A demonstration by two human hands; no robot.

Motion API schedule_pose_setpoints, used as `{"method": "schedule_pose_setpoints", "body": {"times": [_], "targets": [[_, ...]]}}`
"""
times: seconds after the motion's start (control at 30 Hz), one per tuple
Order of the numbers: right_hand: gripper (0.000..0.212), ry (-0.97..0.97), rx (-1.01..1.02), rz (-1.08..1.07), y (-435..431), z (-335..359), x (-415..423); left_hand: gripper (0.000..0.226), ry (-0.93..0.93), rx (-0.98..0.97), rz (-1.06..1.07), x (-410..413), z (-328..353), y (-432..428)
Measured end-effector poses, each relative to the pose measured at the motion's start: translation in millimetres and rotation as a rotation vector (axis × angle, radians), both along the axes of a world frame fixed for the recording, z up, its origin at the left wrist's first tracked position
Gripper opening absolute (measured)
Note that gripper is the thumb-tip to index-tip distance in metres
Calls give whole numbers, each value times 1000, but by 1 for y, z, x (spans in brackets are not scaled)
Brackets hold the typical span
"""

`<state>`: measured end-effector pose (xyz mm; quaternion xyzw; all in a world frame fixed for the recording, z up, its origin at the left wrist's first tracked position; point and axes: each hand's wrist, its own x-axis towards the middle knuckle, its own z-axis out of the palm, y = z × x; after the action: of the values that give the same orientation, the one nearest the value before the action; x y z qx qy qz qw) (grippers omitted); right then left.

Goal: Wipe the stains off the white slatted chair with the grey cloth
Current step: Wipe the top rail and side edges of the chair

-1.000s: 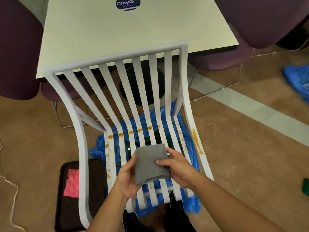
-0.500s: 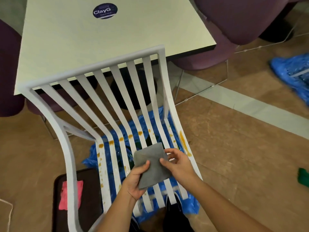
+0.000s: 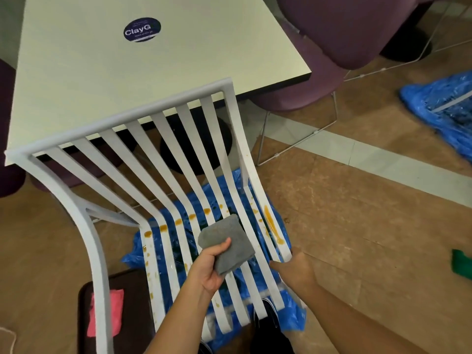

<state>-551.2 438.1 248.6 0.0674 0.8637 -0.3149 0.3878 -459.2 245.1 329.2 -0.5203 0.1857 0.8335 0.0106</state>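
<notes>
The white slatted chair (image 3: 143,116) fills the middle of the view, its back toward the table. Orange-brown stains (image 3: 272,222) run along its right side rail, and a row of spots crosses the slats near the seat bend. My left hand (image 3: 210,267) holds the folded grey cloth (image 3: 227,242) just above the seat slats, thumb on top. My right hand (image 3: 293,268) grips the front end of the chair's right side rail, with its fingers hidden behind the rail.
A blue plastic sheet (image 3: 293,318) lies under the chair. A pale table (image 3: 153,60) with a round sticker stands behind, purple chairs (image 3: 332,29) around it. A dark tray (image 3: 84,318) with a pink cloth (image 3: 115,312) is lower left. Another blue sheet (image 3: 439,108) lies right.
My right hand has let go of the grey cloth and moved right onto the chair's side rail. The left hand now holds the cloth alone. The view has shifted.
</notes>
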Motion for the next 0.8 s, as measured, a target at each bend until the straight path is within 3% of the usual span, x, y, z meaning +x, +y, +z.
{"method": "schedule_pose_setpoints", "body": {"times": [0.17, 0.33, 0.5, 0.63, 0.73, 0.8], "targets": [[18, 50, 179, -37, -9, -17, -3, 45, -64, -139, 30, -20, 9, -16], [18, 44, 168, -71, -8, -19, -1, 55, -105, -500, 64, -51, 36, -53], [13, -29, 151, -62, -8, -19, -2, 47, -143, -1130, -83, -86, 75, -99], [13, -23, 149, -73, -7, -19, -3, 72, -91, -1554, -130, -108, 103, -133], [13, -15, 129, -76, -7, -22, -1, 64, -170, -1898, -99, -124, 106, -165], [14, 2, 128, -84, -7, -21, 0, 55, -263, -2021, -86, -138, 100, -186]]}}
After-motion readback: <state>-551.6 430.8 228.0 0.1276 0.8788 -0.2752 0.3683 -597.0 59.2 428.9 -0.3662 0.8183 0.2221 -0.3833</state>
